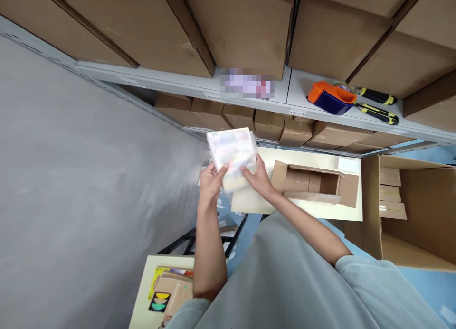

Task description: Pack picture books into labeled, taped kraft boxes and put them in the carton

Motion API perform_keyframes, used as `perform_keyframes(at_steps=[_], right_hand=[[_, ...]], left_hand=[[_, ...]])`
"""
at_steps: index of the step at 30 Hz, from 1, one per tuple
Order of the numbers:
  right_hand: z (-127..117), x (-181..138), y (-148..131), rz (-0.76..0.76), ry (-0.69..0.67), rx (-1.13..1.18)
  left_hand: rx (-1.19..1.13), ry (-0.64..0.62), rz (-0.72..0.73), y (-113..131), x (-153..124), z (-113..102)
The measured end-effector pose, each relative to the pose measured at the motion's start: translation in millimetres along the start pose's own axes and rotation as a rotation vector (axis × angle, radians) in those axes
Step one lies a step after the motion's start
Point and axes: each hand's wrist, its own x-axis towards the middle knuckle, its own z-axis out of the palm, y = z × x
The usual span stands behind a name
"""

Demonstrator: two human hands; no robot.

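A flat, pale, printed pack (233,153) is held up in front of me, with what looks like clear plastic at its edges. Its print is blurred, so I cannot tell its exact kind. My left hand (213,182) grips the lower left edge, thumb on the face. On the lower right, my right hand (259,178) closes on the same pack, its thumb also pressed on the face. Below and to the right of the hands, an open cardboard box (309,182) with raised flaps sits on a cream table (252,203).
Shelves (295,89) hold many cardboard boxes. A tape dispenser (331,98) and two black-yellow utility knives (377,106) lie on one. A large open carton (420,239) with small boxes stands right. A grey wall (107,177) is left; a second table (142,291) holds printed packs.
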Motion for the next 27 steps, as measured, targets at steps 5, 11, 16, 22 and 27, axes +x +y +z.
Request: perform_keyframes(at_steps=[5, 11, 16, 22, 27], right_hand=[[-95.2, -55.5, -50.5, -0.143, 0.101, 0.269], [-197.6, -109.3, -45.4, -0.088, 0.310, 0.322], [-234.5, -141.0, -12.8, 0.063, 0.360, 0.510], [-248.6, -164.3, 9.3, 0.072, 0.420, 0.518], [-254.8, -169.4, 11.0, 0.077, 0.405, 0.499]], left_hand=[[-0.161, -0.145, -0.025, 45.6, -48.7, 39.7], [-0.196, -0.439, -0.201, 32.6, -92.9, 124.7], [-0.156, -0.592, -0.345, 12.1, -126.3, 167.1], [-0.059, -0.661, -0.377, -5.1, -135.2, 178.3], [-0.062, -0.717, -0.278, -6.9, -134.9, 177.7]])
